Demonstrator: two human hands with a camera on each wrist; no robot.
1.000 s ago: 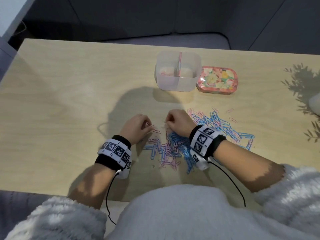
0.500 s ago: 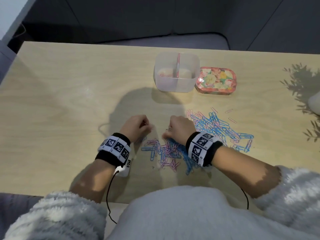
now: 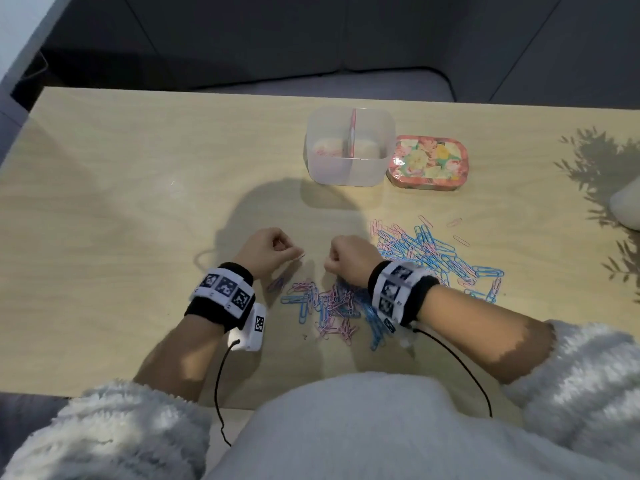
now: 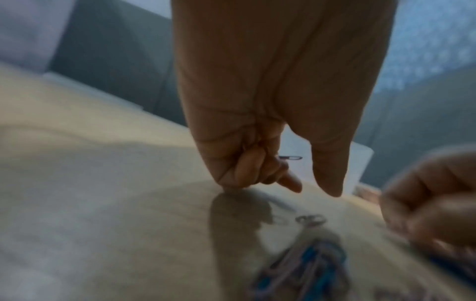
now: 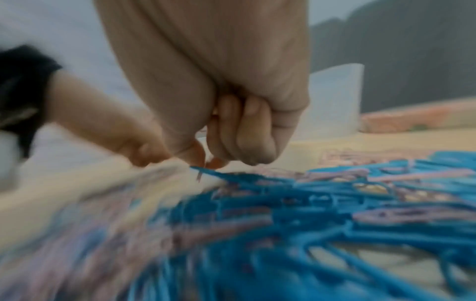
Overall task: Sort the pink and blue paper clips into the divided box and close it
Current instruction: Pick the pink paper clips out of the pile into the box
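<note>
The clear divided box (image 3: 349,174) stands open at the table's far middle, with pink clips (image 3: 325,150) in its left half. Its floral lid (image 3: 427,162) lies beside it on the right. Mixed pink and blue paper clips (image 3: 433,251) are strewn to the right of my hands, and more (image 3: 329,306) lie just in front of me. My left hand (image 3: 296,254) is curled, with a pink clip (image 4: 291,157) sticking out between its fingers. My right hand (image 3: 329,263) is curled at the pile's edge; its thumb and fingers (image 5: 224,130) pinch a thin clip (image 5: 199,175), colour unclear.
The wooden table (image 3: 138,188) has bare room on its left half. A white rounded object (image 3: 627,206) sits at the right edge among leaf shadows. A dark sofa (image 3: 311,39) runs behind the table. Cables hang from both wristbands.
My hands, close together over a clip a second ago, have drawn slightly apart. The left hand keeps a clip; the right has dropped back to the pile's edge.
</note>
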